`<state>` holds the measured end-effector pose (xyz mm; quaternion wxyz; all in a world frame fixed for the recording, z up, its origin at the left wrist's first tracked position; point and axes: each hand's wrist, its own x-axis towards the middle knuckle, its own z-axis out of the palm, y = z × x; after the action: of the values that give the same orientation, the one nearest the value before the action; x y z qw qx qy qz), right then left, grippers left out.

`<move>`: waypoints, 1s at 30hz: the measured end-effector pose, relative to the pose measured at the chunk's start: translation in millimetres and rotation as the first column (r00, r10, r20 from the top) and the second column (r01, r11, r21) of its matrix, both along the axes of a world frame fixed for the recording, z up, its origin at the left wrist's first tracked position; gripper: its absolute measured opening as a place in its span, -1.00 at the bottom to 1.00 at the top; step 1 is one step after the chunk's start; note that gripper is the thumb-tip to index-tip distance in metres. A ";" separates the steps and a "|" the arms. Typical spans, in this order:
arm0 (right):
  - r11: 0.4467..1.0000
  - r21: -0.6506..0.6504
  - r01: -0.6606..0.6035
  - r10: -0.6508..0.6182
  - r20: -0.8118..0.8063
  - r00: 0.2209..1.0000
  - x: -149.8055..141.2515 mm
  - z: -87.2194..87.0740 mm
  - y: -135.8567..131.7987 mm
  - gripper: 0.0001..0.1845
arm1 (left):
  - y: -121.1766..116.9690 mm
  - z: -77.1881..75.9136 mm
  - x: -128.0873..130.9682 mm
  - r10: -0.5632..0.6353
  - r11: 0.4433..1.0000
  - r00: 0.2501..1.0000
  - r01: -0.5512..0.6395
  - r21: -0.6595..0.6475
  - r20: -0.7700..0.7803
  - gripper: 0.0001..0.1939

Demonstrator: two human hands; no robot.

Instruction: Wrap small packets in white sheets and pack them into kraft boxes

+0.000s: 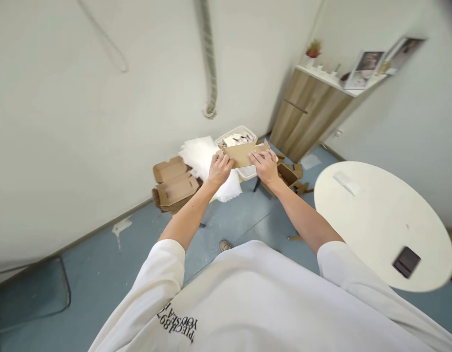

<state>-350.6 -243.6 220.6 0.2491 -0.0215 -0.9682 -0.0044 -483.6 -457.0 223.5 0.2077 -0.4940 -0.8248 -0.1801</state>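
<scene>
Out in front of me, both hands hold a brown cardboard box point(240, 155) that is partly folded, with flaps sticking up at its sides. My left hand point(221, 168) is closed on its left end, a ring on one finger. At the right end, my right hand point(264, 165) grips the cardboard with its fingers over the edge. Behind the box stands a white plastic bin point(231, 133) with small white items inside. White foam sheets point(202, 154) lie just left of it, and flattened cardboard boxes point(176, 186) are stacked further left.
A round white table point(379, 215) on the right bears a dark flat object point(406, 262) and a clear packet point(346, 183). Cardboard boxes point(290, 175) stand behind my right arm. A wooden cabinet point(310, 107) fills the back corner; a metal frame point(66, 283) is at lower left.
</scene>
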 end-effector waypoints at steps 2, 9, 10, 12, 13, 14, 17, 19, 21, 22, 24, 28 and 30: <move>0.995 -0.003 0.097 -0.096 0.022 0.995 44.3 -2.8 39.3 -0.49 | 51.5 -1.8 26.7 -0.092 0.996 0.996 0.092 -0.014 -0.008 -0.65; 0.931 0.000 0.366 -0.365 0.047 0.930 222.0 -16.3 175.3 -0.49 | 229.5 -9.3 160.6 -0.334 0.940 0.942 0.331 -0.087 -0.020 -0.62; 0.921 -0.001 0.391 -0.390 0.047 0.920 246.9 -18.2 192.1 -0.49 | 252.6 -11.0 181.0 -0.364 0.928 0.931 0.362 -0.090 -0.006 -0.63; 0.897 -0.009 0.441 -0.440 0.048 0.897 294.3 -21.5 222.3 -0.49 | 296.3 -14.8 219.8 -0.414 0.905 0.910 0.414 -0.094 0.024 -0.64; 0.884 -0.015 0.468 -0.466 0.047 0.883 316.4 -23.0 235.7 -0.48 | 317.0 -16.9 237.9 -0.438 0.893 0.898 0.440 -0.099 0.036 -0.64; 0.869 -0.022 0.495 -0.494 0.045 0.868 337.6 -24.5 248.2 -0.48 | 336.9 -19.1 255.0 -0.465 0.878 0.884 0.467 -0.105 0.044 -0.64; 0.815 -0.030 0.579 -0.579 0.029 0.815 394.8 -30.2 280.3 -0.49 | 392.6 -26.3 300.3 -0.558 0.822 0.829 0.559 -0.109 0.037 -0.65; 0.772 -0.024 0.636 -0.636 0.012 0.772 427.9 -34.8 297.9 -0.52 | 426.4 -31.0 326.1 -0.623 0.778 0.782 0.621 -0.095 0.013 -0.64; 0.728 -0.020 0.685 -0.685 0.001 0.729 457.1 -39.0 312.9 -0.54 | 457.7 -35.6 348.8 -0.680 0.732 0.734 0.677 -0.078 -0.007 -0.64; 0.709 -0.021 0.705 -0.705 0.000 0.709 470.1 -41.0 319.5 -0.54 | 472.4 -38.0 359.1 -0.703 0.710 0.711 0.700 -0.073 -0.013 -0.63; 0.674 -0.026 0.738 -0.738 0.006 0.675 492.3 -45.7 331.5 -0.53 | 499.9 -43.6 377.3 -0.739 0.673 0.674 0.736 -0.074 -0.018 -0.62; 0.605 -0.033 0.796 -0.794 0.055 0.606 521.1 -66.1 352.4 -0.50 | 547.3 -65.1 402.3 -0.793 0.605 0.609 0.787 -0.121 -0.004 -0.61; 0.569 -0.037 0.822 -0.815 0.112 0.569 528.0 -84.7 359.3 -0.47 | 565.2 -83.9 408.9 -0.813 0.570 0.582 0.805 -0.162 0.030 -0.60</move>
<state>177.4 115.7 135.9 0.1774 -0.4772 -0.8571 -0.0790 -74.7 108.2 139.6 0.0823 -0.8350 -0.5143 -0.1774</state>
